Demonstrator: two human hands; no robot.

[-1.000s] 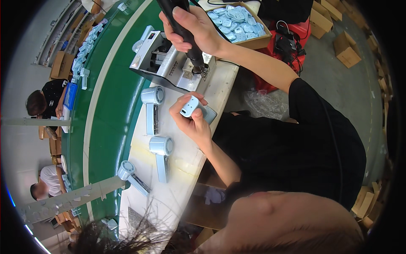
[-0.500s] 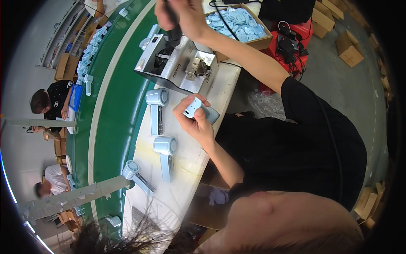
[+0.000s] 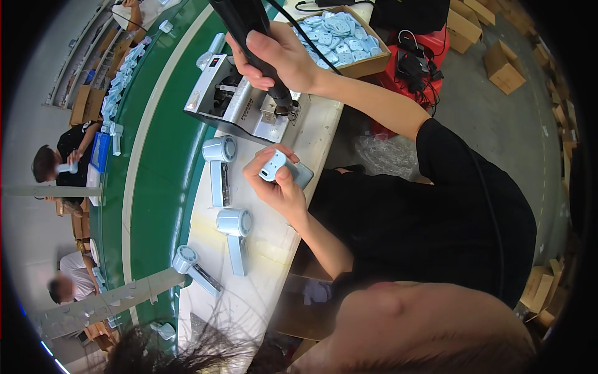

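My left hand (image 3: 281, 193) is wrapped around a light-blue handheld fan (image 3: 270, 164), its rounded end facing up with a dark slot and small holes; the rest is mostly hidden by fingers. My right hand (image 3: 289, 61) grips a black electric screwdriver (image 3: 242, 22), pointed down. Its tip is at the pick-up end of a silver and black screw feeder (image 3: 244, 118), where contact is too small to tell. Left of my left hand, two light-blue handheld fans (image 3: 218, 151) (image 3: 234, 222) lie on the white table (image 3: 265, 249); a third fan (image 3: 185, 259) lies nearer.
A carton (image 3: 372, 63) full of light-blue plastic parts stands beyond the feeder, beside a red stool (image 3: 387, 103) with black cables. A green conveyor (image 3: 156, 212) runs along the table's far side. Two co-workers (image 3: 76, 144) (image 3: 76, 274) sit across it. A grey bar (image 3: 118, 300) crosses it.
My right hand has brought the screwdriver down and toward me, from above the feeder's body to its pick-up end. My left hand keeps its hold on the fan. The view has shifted slightly.
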